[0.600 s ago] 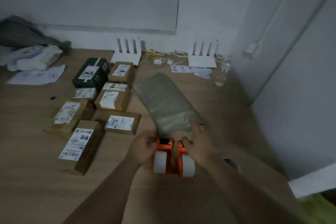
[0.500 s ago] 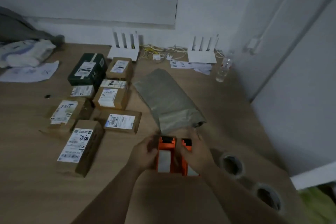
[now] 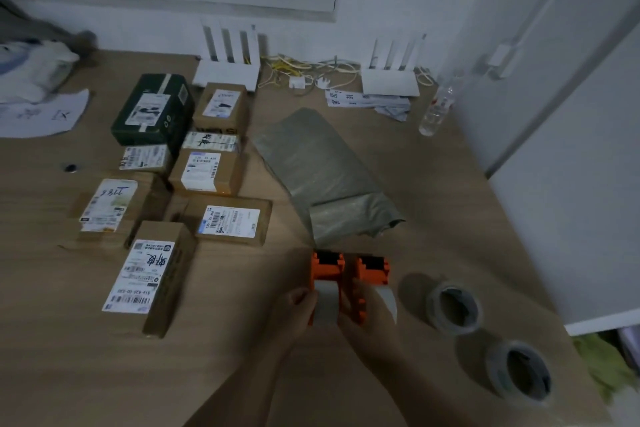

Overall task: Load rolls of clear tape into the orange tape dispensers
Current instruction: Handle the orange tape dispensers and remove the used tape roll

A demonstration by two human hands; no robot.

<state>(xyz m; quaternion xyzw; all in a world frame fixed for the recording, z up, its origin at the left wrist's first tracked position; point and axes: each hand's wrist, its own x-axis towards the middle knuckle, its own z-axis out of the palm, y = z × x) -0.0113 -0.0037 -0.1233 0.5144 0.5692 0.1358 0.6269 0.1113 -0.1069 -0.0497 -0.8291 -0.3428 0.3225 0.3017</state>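
Note:
Two orange tape dispensers stand side by side on the wooden table, each with a pale tape roll in it. My left hand [image 3: 298,308] grips the near end of the left dispenser [image 3: 327,269]. My right hand [image 3: 363,326] holds the near end of the right dispenser [image 3: 372,270], fingers wrapped between the two. To the right lie two loose rolls of clear tape, one [image 3: 453,308] close to the dispensers and another [image 3: 519,374] nearer the table's front right corner.
A grey mailer bag [image 3: 322,177] lies just beyond the dispensers. Several labelled cardboard parcels [image 3: 156,274] and a dark green box [image 3: 152,111] fill the left. Two white routers [image 3: 227,71], cables and a small clear bottle [image 3: 433,114] sit at the back. The wall stands to the right.
My hands have slid back from the dispensers' far ends to their near ends. The view has tilted down, bringing both loose tape rolls fully into sight.

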